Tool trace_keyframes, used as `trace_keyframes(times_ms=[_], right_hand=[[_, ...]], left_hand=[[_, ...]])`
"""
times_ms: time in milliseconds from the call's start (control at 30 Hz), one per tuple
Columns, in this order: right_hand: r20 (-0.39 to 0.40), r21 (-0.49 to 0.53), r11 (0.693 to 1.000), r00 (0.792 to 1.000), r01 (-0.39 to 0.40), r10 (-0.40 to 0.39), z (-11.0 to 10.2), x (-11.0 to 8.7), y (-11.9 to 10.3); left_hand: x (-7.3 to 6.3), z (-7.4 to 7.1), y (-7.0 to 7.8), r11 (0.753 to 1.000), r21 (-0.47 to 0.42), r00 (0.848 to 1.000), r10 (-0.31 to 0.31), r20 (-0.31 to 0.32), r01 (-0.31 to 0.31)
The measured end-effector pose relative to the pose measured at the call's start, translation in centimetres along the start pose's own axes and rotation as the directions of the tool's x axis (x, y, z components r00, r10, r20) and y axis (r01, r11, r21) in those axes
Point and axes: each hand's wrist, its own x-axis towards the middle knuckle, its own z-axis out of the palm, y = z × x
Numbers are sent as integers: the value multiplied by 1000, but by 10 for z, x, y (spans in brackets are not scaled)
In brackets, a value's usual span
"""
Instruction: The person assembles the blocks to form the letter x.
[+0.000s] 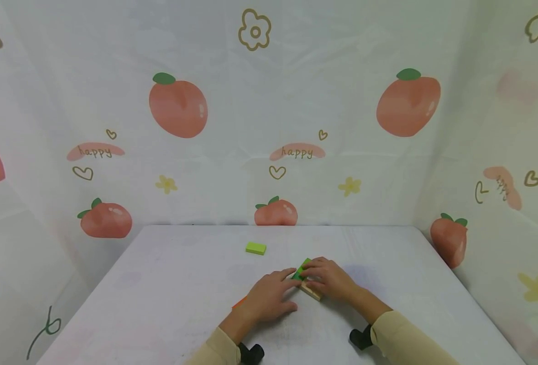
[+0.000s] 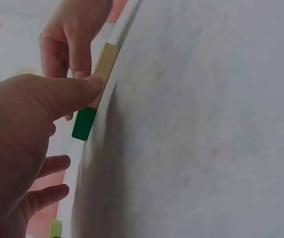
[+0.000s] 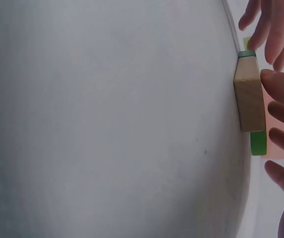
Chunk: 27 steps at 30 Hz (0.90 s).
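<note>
A green block (image 1: 301, 268) and a plain wooden block (image 1: 311, 291) lie end to end at an angle on the white table, meeting near their ends. My left hand (image 1: 271, 298) reaches in from the left, its fingers extended to where they meet. In the left wrist view its thumb overlaps the wooden block (image 2: 105, 64), beside the dark green end (image 2: 84, 124). From the right, my right hand (image 1: 329, 279) spreads its loosely bent fingers over both blocks. The right wrist view shows its thumb at the edge of the wooden block (image 3: 250, 101).
Farther back on the white table (image 1: 182, 268) lies a light green block (image 1: 255, 248). An orange piece (image 1: 239, 303) shows partly behind my left wrist. Black wrist mounts (image 1: 361, 337) sit under the sleeves. A printed curtain (image 1: 232, 111) stands behind and at both sides.
</note>
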Motion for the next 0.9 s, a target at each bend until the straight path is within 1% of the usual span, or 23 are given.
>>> trace_keyframes(times_ms=[100,233,333,567,733,800,900], right_hand=[[4,-3,1000,1000,23,-23,1,0,1],[29,-11,1000,999,18,-18,2,0,2],[49,-15,1000,999,0,1,1,1,2],[68,-22,1000,997,-19,21,1,1,0],[63,-10,1000,998,-17,18,2,1,0],[64,-3,1000,998,-20,20,2,1,0],[73,0,999,997,-34,34,1,0,0]], left_hand=[[0,-1,-7,1000,4,1000,-4,-29,4],[1,-4,-16,999,-16,999,-43,-8,43],[3,-8,-24,997,-27,997,-76,9,76],[5,-16,-42,994,-35,995,-99,-15,99],[5,-19,-56,985,-40,986,-166,-17,166],[5,-21,-60,982,-45,983,-184,-21,183],[7,-24,-65,983,-51,983,-178,-36,176]])
